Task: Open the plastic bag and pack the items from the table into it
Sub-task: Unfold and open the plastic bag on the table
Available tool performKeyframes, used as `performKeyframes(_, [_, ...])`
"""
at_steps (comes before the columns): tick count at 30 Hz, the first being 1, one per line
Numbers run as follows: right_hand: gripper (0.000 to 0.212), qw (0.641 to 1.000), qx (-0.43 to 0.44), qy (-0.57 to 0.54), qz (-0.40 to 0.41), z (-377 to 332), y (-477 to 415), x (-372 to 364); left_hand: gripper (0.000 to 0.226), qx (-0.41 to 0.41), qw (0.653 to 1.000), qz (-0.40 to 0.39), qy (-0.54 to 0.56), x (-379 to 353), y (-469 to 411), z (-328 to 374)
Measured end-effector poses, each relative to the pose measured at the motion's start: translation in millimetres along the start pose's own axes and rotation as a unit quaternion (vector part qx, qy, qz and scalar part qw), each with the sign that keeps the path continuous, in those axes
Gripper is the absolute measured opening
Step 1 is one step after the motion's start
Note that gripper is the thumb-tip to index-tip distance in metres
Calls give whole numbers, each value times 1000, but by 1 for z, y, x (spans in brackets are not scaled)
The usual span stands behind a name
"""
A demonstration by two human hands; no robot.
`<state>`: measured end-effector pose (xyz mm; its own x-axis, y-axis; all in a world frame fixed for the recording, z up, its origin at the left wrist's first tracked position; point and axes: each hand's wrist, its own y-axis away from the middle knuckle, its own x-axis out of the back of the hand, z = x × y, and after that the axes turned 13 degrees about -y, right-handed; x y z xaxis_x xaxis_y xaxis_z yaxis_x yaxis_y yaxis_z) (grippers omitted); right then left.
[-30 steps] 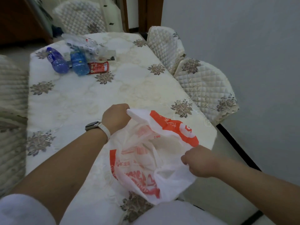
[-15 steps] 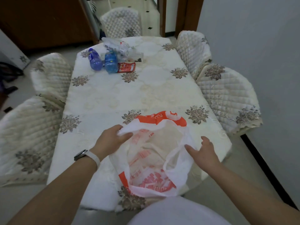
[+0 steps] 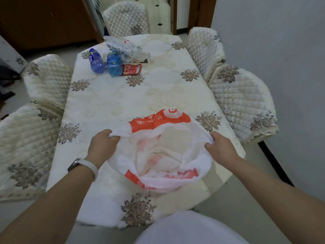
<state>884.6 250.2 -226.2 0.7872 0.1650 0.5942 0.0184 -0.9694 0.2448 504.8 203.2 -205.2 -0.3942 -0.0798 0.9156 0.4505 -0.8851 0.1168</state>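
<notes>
A white plastic bag (image 3: 163, 180) with orange print lies on the near end of the table (image 3: 123, 101), its mouth spread wide and nothing inside. My left hand (image 3: 102, 147) grips the bag's left rim. My right hand (image 3: 219, 148) holds the right rim, fingers curled over the edge. At the far end lie the items: a purple-blue bottle (image 3: 95, 61), a light blue bottle (image 3: 114, 65), a red packet (image 3: 131, 69) and a heap of clear plastic bottles and wrappers (image 3: 123, 47).
Quilted chairs surround the table: two on the left (image 3: 47, 80), two on the right (image 3: 241, 101), one at the far end (image 3: 126, 19). A grey wall rises on the right. The tablecloth's middle stretch separates the bag from the items.
The bag's mouth has been pulled wider and rounder. My right hand has closed onto the right rim, and my left hand grips the left rim more firmly. The view has shifted back and up.
</notes>
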Motion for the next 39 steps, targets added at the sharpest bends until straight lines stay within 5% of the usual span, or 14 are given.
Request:
performKeyframes(13, [10, 998, 46, 43, -30, -13, -20, 11, 19, 22, 998, -54, -5, -3, 4, -9])
performKeyframes(22, [50, 989, 122, 71, -43, 3, -7, 7, 24, 1, 999, -38, -1, -7, 24, -1])
performKeyframes(29, [58, 975, 181, 127, -23, 20, -2, 24, 61, -28, 997, 22, -66, -5, 46, 23])
performKeyframes(39, [58, 911, 373, 167, -59, 10, 12, 32, 53, -117, 970, 107, -184, -11, 117, 52])
